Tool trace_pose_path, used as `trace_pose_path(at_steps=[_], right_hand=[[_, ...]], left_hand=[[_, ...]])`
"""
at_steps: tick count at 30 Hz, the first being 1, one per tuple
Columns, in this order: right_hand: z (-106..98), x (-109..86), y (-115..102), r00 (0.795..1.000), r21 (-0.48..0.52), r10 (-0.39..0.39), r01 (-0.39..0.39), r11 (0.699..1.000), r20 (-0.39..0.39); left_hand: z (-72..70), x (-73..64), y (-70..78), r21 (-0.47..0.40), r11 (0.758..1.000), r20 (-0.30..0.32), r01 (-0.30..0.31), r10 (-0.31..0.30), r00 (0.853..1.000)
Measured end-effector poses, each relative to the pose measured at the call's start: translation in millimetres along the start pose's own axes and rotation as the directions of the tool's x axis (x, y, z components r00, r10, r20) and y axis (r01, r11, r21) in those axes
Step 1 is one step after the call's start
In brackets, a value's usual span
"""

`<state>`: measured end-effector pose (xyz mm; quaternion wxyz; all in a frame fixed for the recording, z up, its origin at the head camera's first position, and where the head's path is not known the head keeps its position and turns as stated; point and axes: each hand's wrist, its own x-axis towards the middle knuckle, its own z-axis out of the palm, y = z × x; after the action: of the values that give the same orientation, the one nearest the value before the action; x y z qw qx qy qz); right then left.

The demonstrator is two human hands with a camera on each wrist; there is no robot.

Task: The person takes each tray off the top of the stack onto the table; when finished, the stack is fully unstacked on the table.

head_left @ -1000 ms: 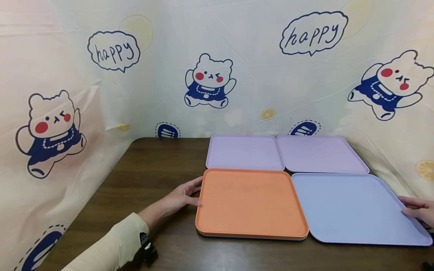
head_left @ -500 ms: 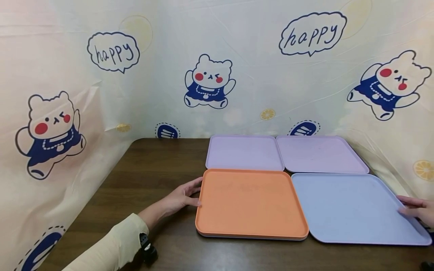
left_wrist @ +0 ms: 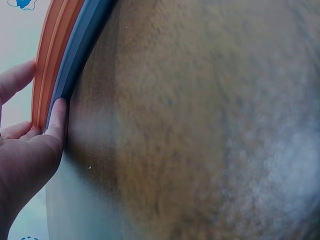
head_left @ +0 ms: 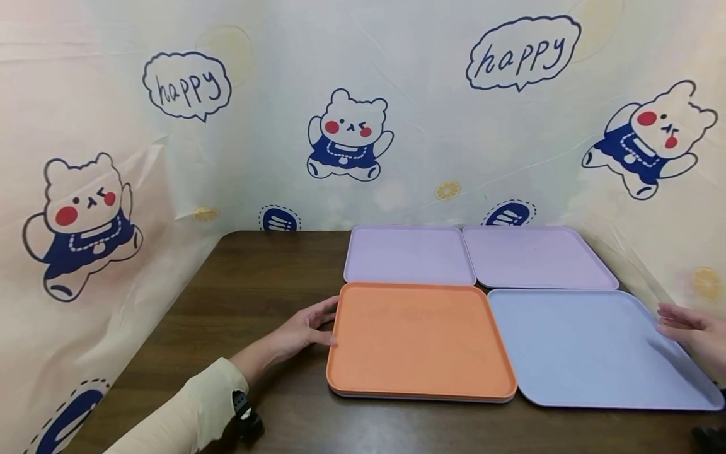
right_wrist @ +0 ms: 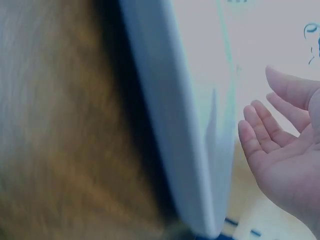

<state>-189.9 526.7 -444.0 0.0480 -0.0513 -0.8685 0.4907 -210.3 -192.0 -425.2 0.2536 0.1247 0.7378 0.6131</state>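
Observation:
An orange tray (head_left: pixel 422 340) tops a stack at the front centre of the table; a blue rim shows beneath it in the left wrist view. My left hand (head_left: pixel 300 331) holds this stack by its left edge, thumb at the orange rim (left_wrist: pixel 45 75) and a finger against the blue tray (left_wrist: pixel 75 55) below. To the right lies a light blue tray (head_left: pixel 590 347). My right hand (head_left: pixel 689 328) hovers over its right edge, fingers extended and apart from it; in the right wrist view the hand (right_wrist: pixel 285 155) holds nothing.
Two lilac trays lie side by side behind: the left lilac tray (head_left: pixel 411 255) and the right lilac tray (head_left: pixel 539 258). Brown wooden table (head_left: pixel 249 277) shows at the left. A printed cloth (head_left: pixel 255 145) hangs around the back and sides.
My right hand has let go of the light blue tray's right edge and lifted slightly. My left hand and the trays have stayed in place.

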Motion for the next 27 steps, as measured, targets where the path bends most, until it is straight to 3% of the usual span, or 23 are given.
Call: trace_pose_path(at_steps=[3,7,11,19,27], right_hand=[[6,2.6,-21,0.996,-0.164,0.068,-0.057,0.985,0.063],[20,1.7,-49,0.988,-0.214,0.072,-0.043,0.976,0.133],[39,0.9,-70,0.981,-0.164,-0.012,0.044,0.985,0.194],[77,0.6,-96,0.947,-0.037,-0.124,0.141,0.989,0.297],[119,-4.1,-124,0.926,-0.048,-0.083,0.109,0.993,0.369]], left_hand=[[0.0,-1.1,2.0,0.007,1.0,-0.005,-0.004,0.004,1.0],[0.6,-2.1,3.6,0.015,1.0,-0.01,-0.006,0.007,1.0],[1.3,-2.1,3.7,0.012,1.0,-0.011,-0.005,0.005,1.0],[2.6,-2.7,3.5,0.01,1.0,-0.033,0.018,-0.017,0.999],[4.0,-3.1,3.5,-0.005,1.0,-0.053,0.029,-0.029,0.998]])
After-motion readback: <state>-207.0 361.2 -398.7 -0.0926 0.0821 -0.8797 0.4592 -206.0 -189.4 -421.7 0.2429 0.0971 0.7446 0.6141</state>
